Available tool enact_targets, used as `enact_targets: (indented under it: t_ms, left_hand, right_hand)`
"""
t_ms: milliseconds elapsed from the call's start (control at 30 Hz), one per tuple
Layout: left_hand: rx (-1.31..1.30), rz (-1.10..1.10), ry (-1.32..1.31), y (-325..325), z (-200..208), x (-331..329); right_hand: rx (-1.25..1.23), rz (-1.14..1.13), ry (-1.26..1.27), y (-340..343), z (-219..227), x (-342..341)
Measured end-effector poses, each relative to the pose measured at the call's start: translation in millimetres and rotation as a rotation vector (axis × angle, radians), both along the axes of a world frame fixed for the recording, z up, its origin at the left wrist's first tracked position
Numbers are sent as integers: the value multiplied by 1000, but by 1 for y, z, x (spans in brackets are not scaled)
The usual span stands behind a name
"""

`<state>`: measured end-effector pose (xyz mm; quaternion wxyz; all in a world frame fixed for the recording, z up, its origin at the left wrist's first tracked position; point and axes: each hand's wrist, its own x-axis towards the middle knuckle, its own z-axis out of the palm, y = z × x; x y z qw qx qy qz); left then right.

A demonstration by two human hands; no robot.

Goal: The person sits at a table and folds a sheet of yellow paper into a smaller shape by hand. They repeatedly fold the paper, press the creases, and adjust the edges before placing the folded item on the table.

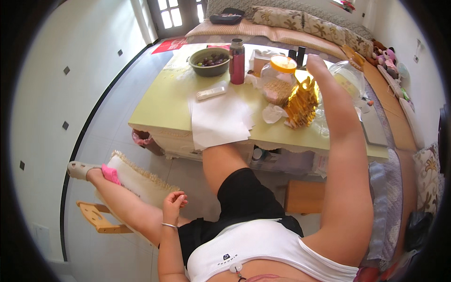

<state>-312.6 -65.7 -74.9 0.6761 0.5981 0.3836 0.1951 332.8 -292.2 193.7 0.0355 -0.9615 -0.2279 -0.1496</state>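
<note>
My left hand [175, 203] hangs over my lap with its fingers curled in; nothing shows in them, and a silver bangle circles the wrist. My right arm stretches across the table, and the right hand [315, 63] is at its far side. Its fingers are hidden, so I cannot see whether it holds anything. Next to it stand small black containers [300, 55]. Nearer to me are a clear jar [277, 83] with an orange lid and pale contents, a bunch of shiny gold packets [301, 104] and a crumpled white tissue [273, 113].
On the pale yellow table [164, 101] are a green bowl [209, 70] of dark round fruit, a red flask [237, 63], white paper sheets [218, 120] and a white oblong object [211, 93]. A wooden stool [305, 196] stands below. Beyond is a cushioned bench [305, 38].
</note>
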Motion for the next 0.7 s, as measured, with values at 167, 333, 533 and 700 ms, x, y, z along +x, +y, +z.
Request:
enact_targets:
  t_ms: [167,333,533,700]
  left_hand:
    - [1083,311,463,35,-13,-82]
    - [1226,823,892,55,-40,-192]
    - [418,843,670,11,-43,-218]
    - [1553,1009,919,34,47,-224]
  right_hand:
    - [81,132,-233,30,4,-47]
    - [134,418,-242,44,15,-119]
    - [0,705,-5,77,-11,-193]
    - [-75,836,96,80,-12,-238]
